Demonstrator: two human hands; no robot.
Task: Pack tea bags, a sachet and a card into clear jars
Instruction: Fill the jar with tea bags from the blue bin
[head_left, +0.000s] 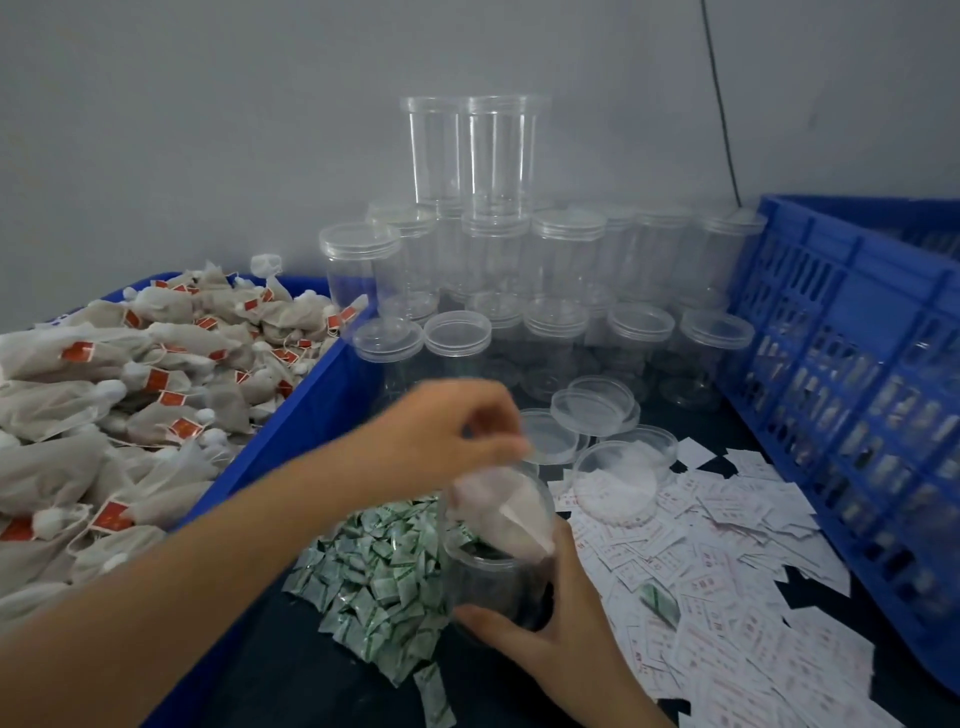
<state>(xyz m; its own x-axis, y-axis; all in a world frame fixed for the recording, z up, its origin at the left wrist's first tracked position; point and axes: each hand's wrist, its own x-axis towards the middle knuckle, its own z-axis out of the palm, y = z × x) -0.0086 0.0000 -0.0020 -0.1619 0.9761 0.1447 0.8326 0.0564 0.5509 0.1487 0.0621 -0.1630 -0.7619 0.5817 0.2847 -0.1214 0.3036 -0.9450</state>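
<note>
My right hand (553, 618) grips an open clear jar (496, 561) low in the middle, tilted towards me. My left hand (447, 431) hovers over the jar's mouth and pinches a white tea bag (506, 512) that hangs into the opening. A blue bin (306, 410) on the left is heaped with tea bags (130, 395) bearing red tags. Green-and-white sachets (379, 566) lie in a pile left of the jar. White cards with red print (727, 561) are scattered to its right.
Several lidded clear jars (519, 270) are stacked against the grey wall at the back. Loose clear lids (595, 410) lie in front of them. A blue slatted crate (852, 395) stands along the right side. The table top is dark.
</note>
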